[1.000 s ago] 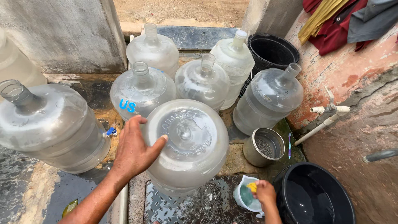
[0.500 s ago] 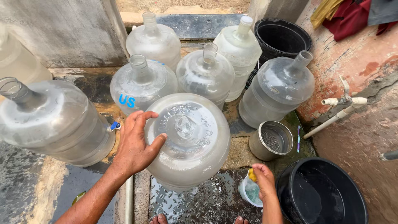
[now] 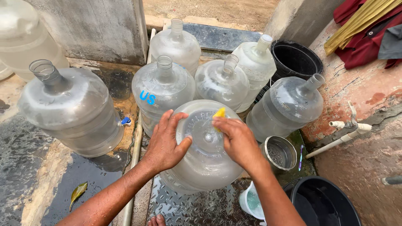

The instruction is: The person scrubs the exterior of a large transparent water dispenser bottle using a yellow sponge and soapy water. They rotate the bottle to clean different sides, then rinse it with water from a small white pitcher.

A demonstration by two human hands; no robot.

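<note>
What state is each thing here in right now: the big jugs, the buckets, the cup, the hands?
Left hand: open, palm flat against the upturned jug.
Right hand: closed on a yellow sponge, pressing it to the jug's base.
Upturned jug: bottom up, uncapped neck hidden, looks empty.
Other jugs: upright or leaning, uncapped, empty.
Metal cup: upright, open.
Small white cup: holds bluish liquid.
Black buckets: upright, open.
Ground: wet.

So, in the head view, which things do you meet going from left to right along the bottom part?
Yellow leaf → left hand → upturned jug → right hand → metal cup → black tub.
</note>
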